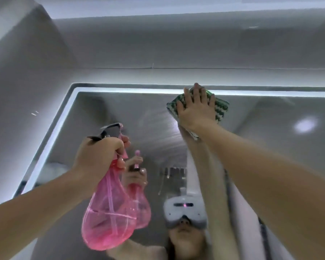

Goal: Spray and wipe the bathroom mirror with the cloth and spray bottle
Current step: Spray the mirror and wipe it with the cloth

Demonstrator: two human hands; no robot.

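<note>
- Nearest to me, my left forearm (pixel 36 209) comes up bare from the lower left corner of the view, wrist bent slightly inward.
- My left hand (pixel 99 158) is wrapped round the neck of the spray bottle (pixel 109 212), fingers curled tight under the head, with one fingertip out front at the trigger.
- The bottle is translucent pink plastic, bulbous at the bottom and narrowing toward the neck, with a thin dip tube visible inside and some liquid pooled low. Its spray head (pixel 111 131) is dark on top with pink trim, and it is aimed up toward the glass. The bottle hangs in front of the mirror's lower left part; I cannot tell whether it is touching.
- My right forearm (pixel 270 175) stretches long and bare from the lower right corner, reaching up and to the left.
- My right hand (pixel 195 107) lies flat, fingers straight and close together, palm pressing the cloth (pixel 220 109) against the glass with no curl of the fingers round it.
- The cloth is a thick, folded square with a nubby knit texture in green and white stripes. It sits at the mirror's top edge, right of centre, a corner overlapping the lit border.
- The mirror (pixel 105 109) is a large rounded-corner rectangle with a glowing white strip (pixel 135 90) running round its edge. Faint streaks show on the glass just left of the cloth.
- Behind it, the wall (pixel 158 45) is smooth pale grey with one thin horizontal seam.
</note>
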